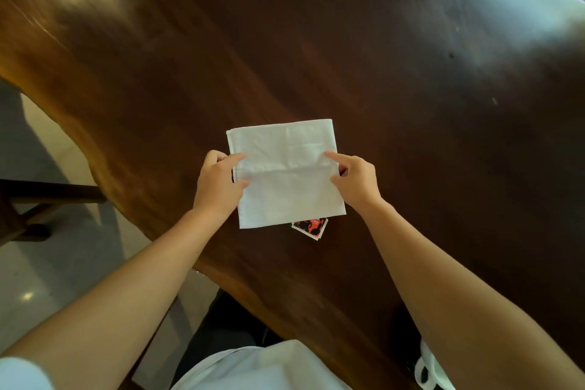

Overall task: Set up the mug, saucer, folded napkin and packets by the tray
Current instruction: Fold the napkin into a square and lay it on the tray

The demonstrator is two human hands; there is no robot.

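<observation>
A white folded napkin [285,174] lies flat on the dark wooden table [411,104], with a crease across its middle. My left hand [218,182] pinches the napkin's left edge at the crease. My right hand [354,180] grips the right edge, its index finger stretched over the cloth. A red and black packet [311,227] pokes out from under the napkin's near right corner. No mug, saucer or tray is in view.
The table's wavy edge [152,225] runs diagonally along the left, with pale floor and a dark wooden chair [38,199] beyond it. A white object [433,370] sits at the near right by my forearm.
</observation>
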